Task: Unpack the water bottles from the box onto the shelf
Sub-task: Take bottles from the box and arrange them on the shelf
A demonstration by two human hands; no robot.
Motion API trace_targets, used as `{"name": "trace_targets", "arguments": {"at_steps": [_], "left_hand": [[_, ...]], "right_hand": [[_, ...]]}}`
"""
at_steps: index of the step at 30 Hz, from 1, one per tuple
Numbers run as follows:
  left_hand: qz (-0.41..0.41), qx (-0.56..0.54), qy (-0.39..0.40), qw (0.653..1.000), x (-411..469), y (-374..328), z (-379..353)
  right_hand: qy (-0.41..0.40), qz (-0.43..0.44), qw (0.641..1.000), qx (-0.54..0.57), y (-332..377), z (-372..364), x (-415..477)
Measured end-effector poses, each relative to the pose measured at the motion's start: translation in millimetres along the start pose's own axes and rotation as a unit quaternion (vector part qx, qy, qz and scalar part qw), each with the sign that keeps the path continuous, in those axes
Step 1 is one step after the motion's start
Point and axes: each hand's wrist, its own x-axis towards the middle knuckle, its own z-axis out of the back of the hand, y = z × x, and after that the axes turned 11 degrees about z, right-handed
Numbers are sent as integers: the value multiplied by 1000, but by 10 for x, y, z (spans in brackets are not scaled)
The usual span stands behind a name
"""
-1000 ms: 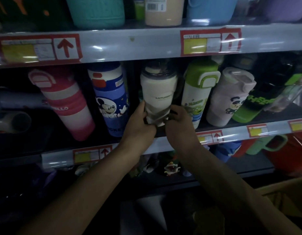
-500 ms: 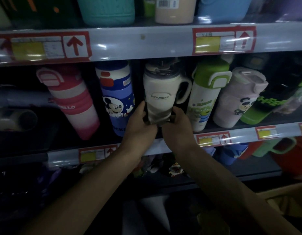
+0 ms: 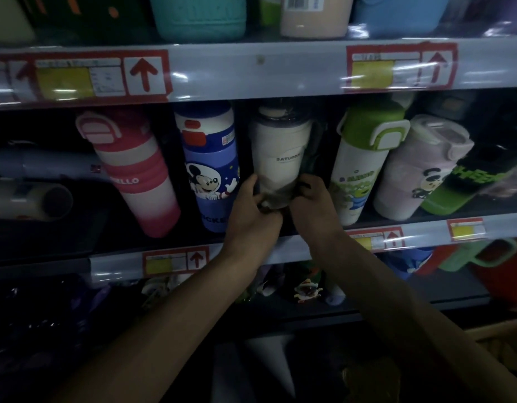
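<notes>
Bottle: cream bottle (image 3: 280,152) upright on shelf (image 3: 117,264), between Mickey bottle (image 3: 210,170) and green-lidded bottle (image 3: 364,164).
Hands: left hand (image 3: 251,210) and right hand (image 3: 315,205) both clamped on its base.
Change: handle, showing at right half a second ago, turned from view.
Meaning: I judge placement nearly done.

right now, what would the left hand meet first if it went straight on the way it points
The cream Saturday tumbler: the left hand grips its base, pointing up and inward. Behind it is too dark to judge.
</notes>
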Motion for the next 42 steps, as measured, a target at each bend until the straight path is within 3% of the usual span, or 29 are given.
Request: {"name": "trace_targets", "arguments": {"at_steps": [20, 26, 42], "left_hand": [[-35, 45, -19, 998, 89, 13, -52], [-48, 9, -51, 998, 191, 35, -123], [-14, 25, -76, 997, -53, 124, -116]], "right_hand": [[-45, 24, 999, -7, 29, -109, 33], [-65, 28, 998, -3, 8, -123, 42], [-38, 21, 999, 28, -34, 7, 130]]}}
